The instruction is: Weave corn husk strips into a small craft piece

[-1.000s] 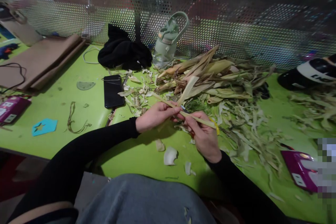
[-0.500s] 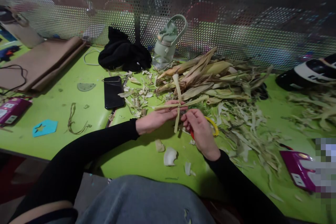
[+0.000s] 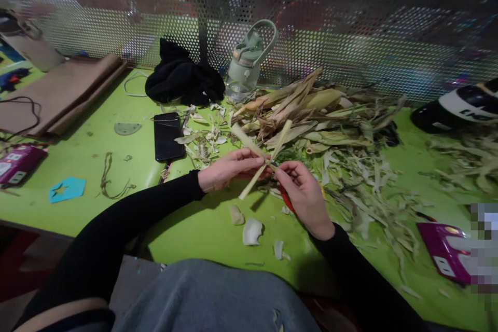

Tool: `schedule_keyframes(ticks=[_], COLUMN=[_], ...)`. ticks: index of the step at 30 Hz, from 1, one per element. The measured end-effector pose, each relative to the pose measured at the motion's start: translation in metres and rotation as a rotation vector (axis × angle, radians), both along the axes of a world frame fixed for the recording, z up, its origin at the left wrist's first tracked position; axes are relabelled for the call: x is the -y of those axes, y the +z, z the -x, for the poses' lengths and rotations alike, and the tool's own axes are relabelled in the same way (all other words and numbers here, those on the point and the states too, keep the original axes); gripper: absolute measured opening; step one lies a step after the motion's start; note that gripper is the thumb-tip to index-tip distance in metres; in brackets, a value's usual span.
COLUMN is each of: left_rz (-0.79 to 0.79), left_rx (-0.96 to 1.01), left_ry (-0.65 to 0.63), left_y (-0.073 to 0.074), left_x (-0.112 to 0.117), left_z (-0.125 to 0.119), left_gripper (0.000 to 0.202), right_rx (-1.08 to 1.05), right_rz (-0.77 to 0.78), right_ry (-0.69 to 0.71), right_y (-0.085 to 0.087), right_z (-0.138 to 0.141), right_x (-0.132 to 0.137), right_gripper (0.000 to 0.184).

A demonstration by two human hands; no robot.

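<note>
Between my hands is a cross of pale corn husk strips point(image 3: 249, 141), its arms spreading from a knot-like centre. My left hand point(image 3: 233, 167) pinches it near the crossing, thumb on top. My right hand point(image 3: 303, 193) has thumb and forefinger closed at the right of the crossing, on a short strip end. Scissors with red and yellow handles point(image 3: 286, 198) lie on the table, partly hidden by my right hand. Just beyond the hands is a heap of dry corn husks point(image 3: 303, 109). Small husk scraps point(image 3: 252, 232) lie in front of me.
A phone point(image 3: 168, 137), a black cloth point(image 3: 184, 75) and a green-lidded bottle point(image 3: 247, 65) stand or lie behind my left hand. Shredded husk point(image 3: 365, 192) covers the right side. Purple boxes point(image 3: 441, 251) sit at both sides. A perforated metal screen point(image 3: 330, 26) borders the back.
The husk cross has turned, so its arms now point diagonally. My left fingers have closed around its middle, and my right hand has shifted slightly right, its fingertips at the crossing.
</note>
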State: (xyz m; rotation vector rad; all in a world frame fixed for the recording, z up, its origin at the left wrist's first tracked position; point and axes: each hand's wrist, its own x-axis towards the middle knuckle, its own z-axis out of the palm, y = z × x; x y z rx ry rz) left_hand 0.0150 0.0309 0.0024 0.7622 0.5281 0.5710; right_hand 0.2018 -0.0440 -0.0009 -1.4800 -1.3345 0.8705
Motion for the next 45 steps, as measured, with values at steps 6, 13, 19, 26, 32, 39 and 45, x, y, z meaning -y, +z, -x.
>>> schedule_keyframes(ticks=[6, 13, 19, 26, 32, 39, 45], left_rz=[-0.015, -0.012, -0.048, -0.068, -0.093, -0.064, -0.065], left_rx=[-0.051, -0.004, 0.011, 0.009, 0.055, 0.127, 0.072], left_ry=[-0.021, -0.009, 0.099, 0.026, -0.036, -0.227, 0.061], left_y=[0.002, 0.004, 0.004, 0.002, 0.006, 0.008, 0.004], left_x=[0.004, 0.010, 0.011, 0.016, 0.004, -0.007, 0.003], left_z=[-0.001, -0.002, -0.004, -0.007, -0.002, 0.008, -0.002], left_gripper=[0.037, 0.029, 0.024, 0.032, 0.026, 0.031, 0.022], right_rx=[0.139, 0.610, 0.819, 0.792, 0.538, -0.116, -0.188], right_rz=[-0.066, -0.518, -0.705, -0.764, -0.611, -0.256, 0.004], right_ry=[0.004, -0.080, 0.320, 0.357, 0.206, -0.100, 0.013], right_y=[-0.001, -0.007, -0.012, -0.014, -0.005, -0.011, -0.011], right_z=[-0.006, -0.010, -0.008, -0.001, 0.006, -0.004, 0.000], right_x=[-0.004, -0.004, -0.001, 0.007, 0.012, 0.003, 0.003], right_gripper=[0.020, 0.015, 0.029, 0.017, 0.023, 0.038, 0.039])
